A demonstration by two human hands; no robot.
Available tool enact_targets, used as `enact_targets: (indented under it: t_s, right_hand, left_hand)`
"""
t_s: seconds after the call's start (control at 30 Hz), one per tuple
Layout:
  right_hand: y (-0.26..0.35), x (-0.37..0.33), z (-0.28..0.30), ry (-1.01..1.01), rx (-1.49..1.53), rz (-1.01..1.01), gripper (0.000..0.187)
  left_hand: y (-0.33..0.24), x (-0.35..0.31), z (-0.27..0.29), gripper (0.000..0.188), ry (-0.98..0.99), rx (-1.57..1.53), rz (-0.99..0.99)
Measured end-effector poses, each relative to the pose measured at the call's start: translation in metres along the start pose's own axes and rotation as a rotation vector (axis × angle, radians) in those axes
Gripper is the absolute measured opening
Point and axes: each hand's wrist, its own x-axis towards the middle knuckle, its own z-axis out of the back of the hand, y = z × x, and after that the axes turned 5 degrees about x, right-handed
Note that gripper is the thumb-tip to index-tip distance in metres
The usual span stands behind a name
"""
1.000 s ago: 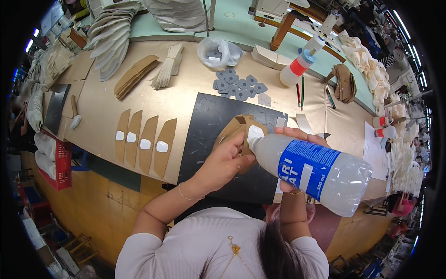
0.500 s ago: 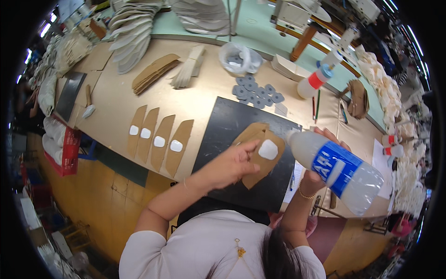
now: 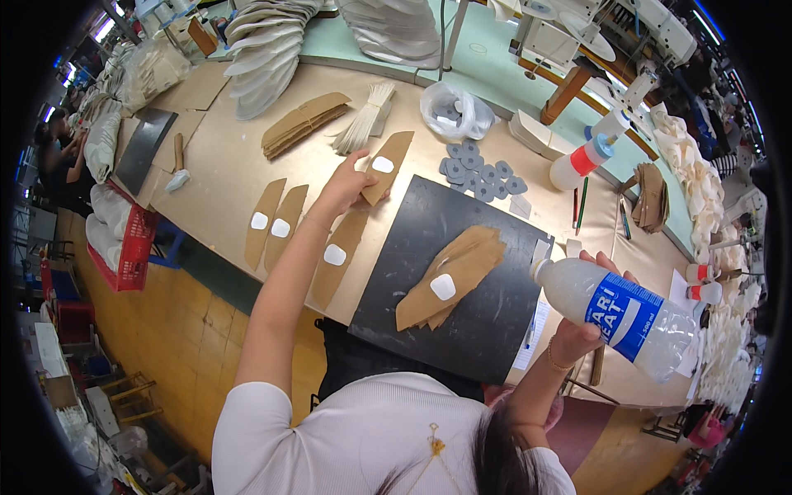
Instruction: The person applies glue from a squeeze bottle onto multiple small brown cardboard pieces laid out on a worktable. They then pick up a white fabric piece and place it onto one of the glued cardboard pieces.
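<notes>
Pinched in my left hand (image 3: 345, 186) is a flat brown cut piece (image 3: 397, 158) with a white rounded patch, held over the table left of the black mat. Similar patched pieces (image 3: 266, 213) lie below it in a row, partly covered by my forearm. On the black mat (image 3: 396, 247) rests a stack of brown pieces (image 3: 470, 260); its top one bears a white patch (image 3: 443, 287). My right hand (image 3: 577, 337) is wrapped round a clear plastic bottle (image 3: 672, 334) with a blue label and cloudy contents, tilted with its mouth toward the mat.
Grey rounded pieces (image 3: 483, 171) lie beyond the mat, near a plastic bag (image 3: 452, 111). A bottle with a red band (image 3: 582, 161) and pencils (image 3: 582, 202) are at the right. Farther back are a brown bundle (image 3: 305, 124) and a pale strip bundle (image 3: 363, 120).
My left hand has moved from the mat to the far left, carrying a patched brown piece off the stack. The bottle stays in my right hand, still tilted. The view has shifted slightly.
</notes>
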Motion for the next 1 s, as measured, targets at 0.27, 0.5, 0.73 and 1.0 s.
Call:
enact_targets:
  t_s: [0.27, 0.5, 0.73, 1.0]
  right_hand:
    - [0.001, -0.001, -0.006, -0.028, 0.101, -0.064, 0.097]
    - [0.003, -0.002, -0.005, -0.056, 0.107, -0.068, 0.096]
    - [0.000, -0.006, -0.012, -0.020, 0.117, -0.093, 0.098]
    - [-0.004, -0.014, 0.005, -0.010, 0.113, -0.125, 0.094]
  left_hand:
    - [0.017, -0.045, 0.005, 0.072, -0.150, 0.427, 0.028]
    - [0.024, -0.094, -0.014, 0.058, -0.333, 0.826, -0.258]
    - [0.053, -0.140, -0.099, 0.044, 0.027, 0.822, -0.560]
    - [0.064, -0.156, -0.099, 0.042, -0.039, 0.942, -0.540]
